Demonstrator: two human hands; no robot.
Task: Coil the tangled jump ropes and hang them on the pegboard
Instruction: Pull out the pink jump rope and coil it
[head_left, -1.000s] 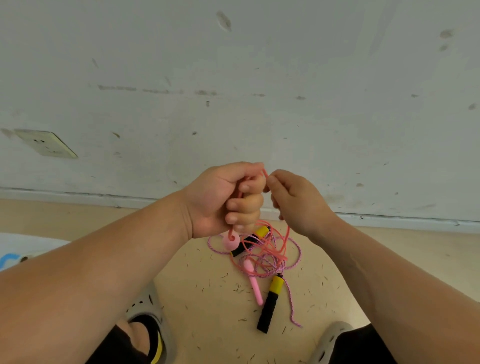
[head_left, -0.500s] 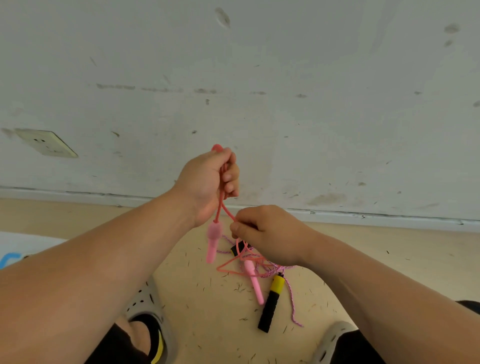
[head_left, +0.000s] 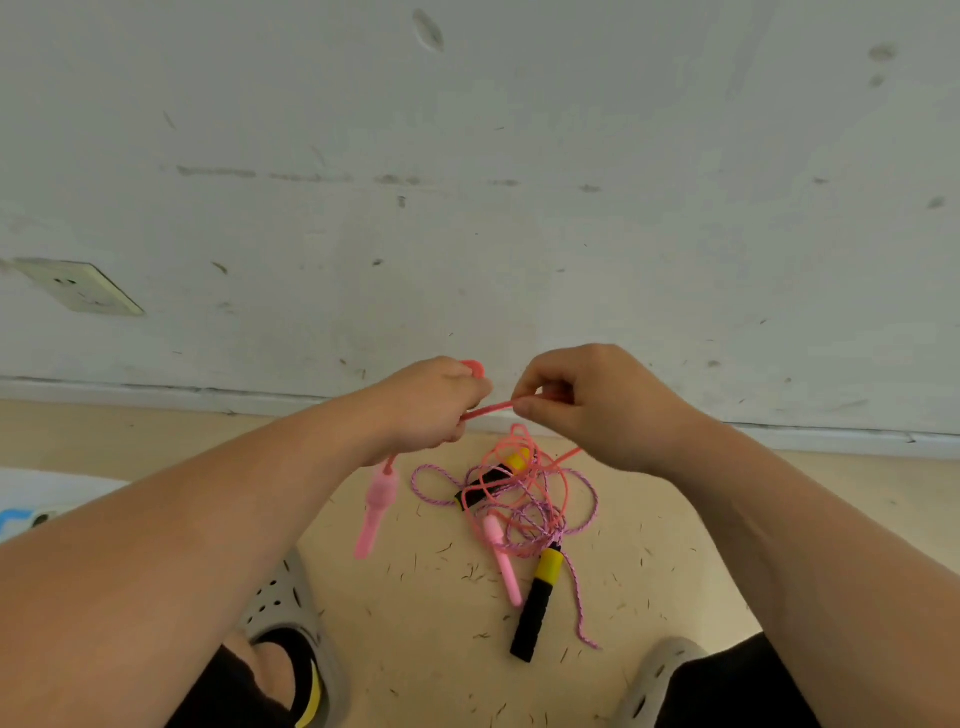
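Pink jump rope (head_left: 488, 408): one short stretch runs taut between the two hands, held up above the floor (head_left: 415, 649) in front of the wall (head_left: 467, 234).

Left hand (head_left: 426, 405): fingers curled tight round the pink cord, with a small loop of it showing above the fist. One pink handle (head_left: 376, 506) hangs below this hand.

Right hand (head_left: 597, 410): thumb and forefinger pinch the cord, other fingers curled in. From under this hand the cord drops to the tangle (head_left: 524, 499).

Tangle lies on the floor, just near of the baseboard (head_left: 156, 392), farther out than the grey left sandal (head_left: 280, 608) and right sandal (head_left: 660, 670).

Contents:
- Pink cord loops are mixed with the purple braided rope (head_left: 587, 493).
- A second pink handle (head_left: 501, 558) lies flat.
- A black-and-yellow handle (head_left: 537, 603) lies just beside it on the right.
- Another black-and-yellow handle (head_left: 493, 478) sits at the far side, under the loops.
- A loose purple end trails toward the near right.

Wall socket (head_left: 78, 288) at far left. Floor is littered with small dark bits.
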